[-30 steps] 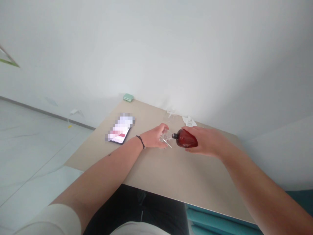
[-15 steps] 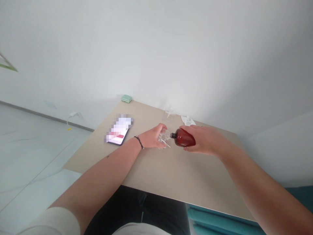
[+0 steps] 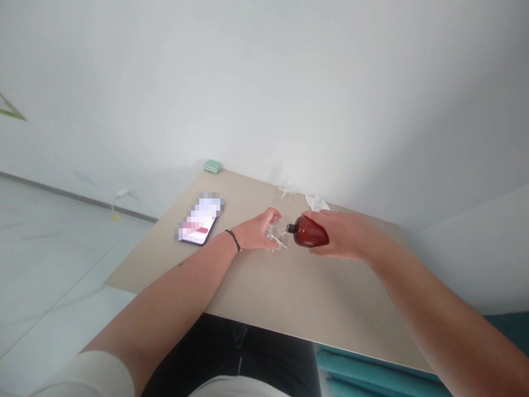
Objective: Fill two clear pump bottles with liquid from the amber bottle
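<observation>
My left hand is wrapped round a small clear container over the table. A thin white stick-like piece shows across it; what the container holds is too small to make out. From the right, my right hand grips a reddish-brown bottle tipped on its side. The bottle's black threaded neck points left and sits at the container's edge. Whether the two touch, or liquid flows, I cannot tell.
On the beige table lie a lit phone left of my hands and a green case in the far-left corner. Clear plastic pieces and a crumpled white tissue rest near the wall.
Both hands, the container and the tilted bottle hold nearly the same positions. The whole view has shifted very slightly.
</observation>
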A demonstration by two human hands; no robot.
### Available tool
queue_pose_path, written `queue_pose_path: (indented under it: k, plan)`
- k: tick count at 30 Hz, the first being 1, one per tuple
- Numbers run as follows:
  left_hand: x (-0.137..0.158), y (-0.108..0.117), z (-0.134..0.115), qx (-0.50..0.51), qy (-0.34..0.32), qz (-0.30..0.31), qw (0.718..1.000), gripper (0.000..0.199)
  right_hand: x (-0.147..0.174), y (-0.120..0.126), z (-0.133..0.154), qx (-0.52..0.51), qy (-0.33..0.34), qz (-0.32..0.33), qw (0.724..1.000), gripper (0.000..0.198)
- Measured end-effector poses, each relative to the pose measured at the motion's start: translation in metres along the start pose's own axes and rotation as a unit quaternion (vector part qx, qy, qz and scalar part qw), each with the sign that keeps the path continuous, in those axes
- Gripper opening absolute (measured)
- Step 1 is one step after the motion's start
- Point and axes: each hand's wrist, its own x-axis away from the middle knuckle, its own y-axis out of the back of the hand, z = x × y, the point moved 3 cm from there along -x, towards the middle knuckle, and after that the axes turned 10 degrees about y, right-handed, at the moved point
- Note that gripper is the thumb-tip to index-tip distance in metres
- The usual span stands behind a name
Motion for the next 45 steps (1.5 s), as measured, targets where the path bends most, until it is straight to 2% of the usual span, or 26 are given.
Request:
queue_pose_path:
  k: [15,22,35,45]
  plan:
    - [-0.003,0.0,0.005,0.003,-0.01,0.001,1.0,0.07,0.0,0.002,0.0,-0.005,0.002,-0.002,1.0,0.049]
    - [-0.002,0.001,0.003,0.001,-0.008,-0.008,1.0,0.071,0.001,-0.005,-0.003,-0.017,-0.004,-0.014,1.0,0.057]
    - [-0.003,0.001,0.005,-0.004,-0.005,-0.009,1.0,0.07,0.002,-0.017,-0.007,-0.063,-0.001,-0.03,0.998,0.056]
    - [-0.002,0.002,0.003,-0.026,0.0,-0.009,1.0,0.07,0.0,-0.017,-0.008,-0.058,0.005,-0.032,0.998,0.059]
